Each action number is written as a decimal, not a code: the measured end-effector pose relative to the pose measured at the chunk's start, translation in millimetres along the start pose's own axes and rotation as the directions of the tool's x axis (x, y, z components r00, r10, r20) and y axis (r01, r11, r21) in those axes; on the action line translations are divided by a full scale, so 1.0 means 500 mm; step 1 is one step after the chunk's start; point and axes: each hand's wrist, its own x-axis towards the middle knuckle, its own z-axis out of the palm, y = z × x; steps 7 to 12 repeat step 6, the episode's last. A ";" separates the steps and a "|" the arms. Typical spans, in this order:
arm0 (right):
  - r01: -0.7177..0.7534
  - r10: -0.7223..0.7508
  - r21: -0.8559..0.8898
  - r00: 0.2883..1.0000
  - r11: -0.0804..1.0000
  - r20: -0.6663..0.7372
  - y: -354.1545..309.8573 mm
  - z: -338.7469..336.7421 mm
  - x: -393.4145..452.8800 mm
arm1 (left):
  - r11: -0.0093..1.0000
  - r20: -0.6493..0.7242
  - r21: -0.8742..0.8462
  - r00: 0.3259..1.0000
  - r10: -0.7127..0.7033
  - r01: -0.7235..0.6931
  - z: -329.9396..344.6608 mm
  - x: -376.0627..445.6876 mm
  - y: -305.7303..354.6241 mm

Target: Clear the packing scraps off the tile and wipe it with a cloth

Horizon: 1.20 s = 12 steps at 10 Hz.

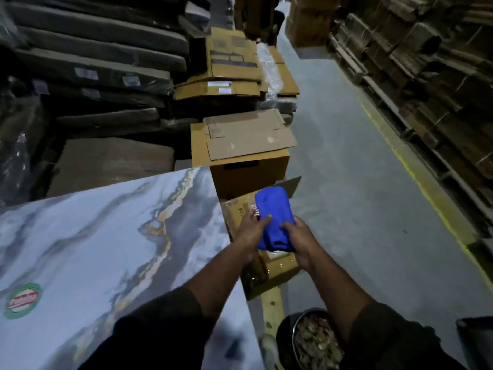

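A large glossy marble-patterned tile (106,236) with grey, dark and gold veins fills the lower left; a round green and red sticker (22,300) sits near its left edge. No scraps show on its visible surface. To the right of the tile's edge, both hands hold a folded blue cloth (273,212) above a low cardboard box (277,268). My left hand (252,228) grips the cloth's left side with the thumb on top. My right hand (298,236) grips its lower right end.
A closed cardboard box (248,153) stands just beyond the tile. Flattened cartons (232,68) and dark wrapped slabs (93,62) are stacked at back left. Cardboard stacks (426,76) line the right. A grey aisle floor (360,169) runs between. A round bin of scraps (314,340) sits at bottom.
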 end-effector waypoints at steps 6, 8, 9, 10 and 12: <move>0.279 -0.246 -0.840 0.952 0.466 0.179 0.219 -0.096 0.428 | 0.946 -0.326 0.253 0.939 -0.113 0.201 0.097 0.395 -0.249; 0.279 -0.246 -0.840 0.952 0.466 0.179 0.219 -0.096 0.428 | 0.946 -0.326 0.253 0.939 -0.113 0.201 0.097 0.395 -0.249; 0.279 -0.246 -0.840 0.952 0.466 0.179 0.219 -0.096 0.428 | 0.946 -0.326 0.253 0.939 -0.113 0.201 0.097 0.395 -0.249; 0.279 -0.246 -0.840 0.952 0.466 0.179 0.219 -0.096 0.428 | 0.946 -0.326 0.253 0.939 -0.113 0.201 0.097 0.395 -0.249; 0.279 -0.246 -0.840 0.952 0.466 0.179 0.219 -0.096 0.428 | 0.946 -0.326 0.253 0.939 -0.113 0.201 0.097 0.395 -0.249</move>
